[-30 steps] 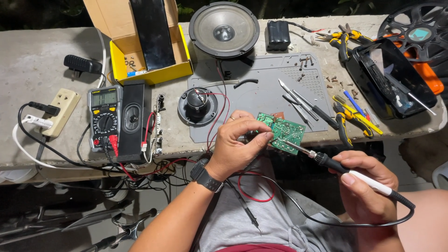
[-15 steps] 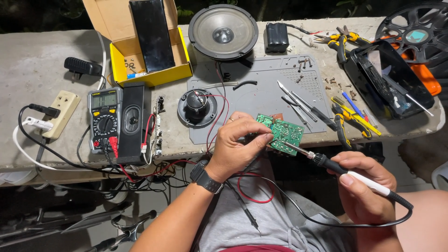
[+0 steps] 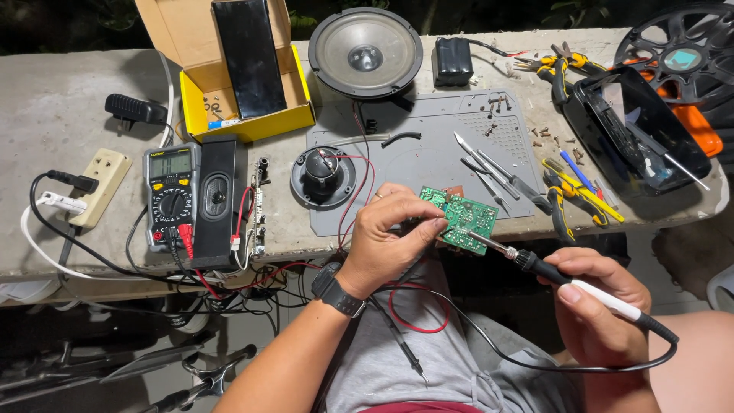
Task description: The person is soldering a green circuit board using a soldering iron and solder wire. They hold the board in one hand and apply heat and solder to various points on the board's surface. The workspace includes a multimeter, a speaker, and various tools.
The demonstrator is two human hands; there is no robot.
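While the left hand [image 3: 386, 241] pinches the near-left edge of the green circuit board [image 3: 462, 218], fingers closed on it, the board hangs tilted just off the front edge of the bench, above the lap. Right hand [image 3: 600, 306] is wrapped shut around the soldering iron [image 3: 535, 268], pen-style grip; tip rests on the board's solder side near its lower edge. Judged status: solder work in progress, not finished. Iron is on the board and red wires run from under the left hand back to the small speaker [image 3: 323, 176] on the grey mat [image 3: 428, 157]. Which joints are done cannot be told at this res.

Surroundings:
- Tweezers and picks [image 3: 489, 172] on the mat, just behind the board.
- Loose screws [image 3: 497, 103] at mat's far right.
- Large speaker cone [image 3: 365, 52] at the back; black battery pack [image 3: 453, 61] beside it.
- Multimeter [image 3: 170, 195] and a black bar speaker [image 3: 217, 200] at left; power strip [image 3: 99, 183] further left.
- Yellow box [image 3: 245, 115] w/ a dark panel inside.
- Pliers [image 3: 577, 195] at right.

Obstructions: iron's cord loops across the lap, near the red wires; snag risk. Tools sit close behind the board.
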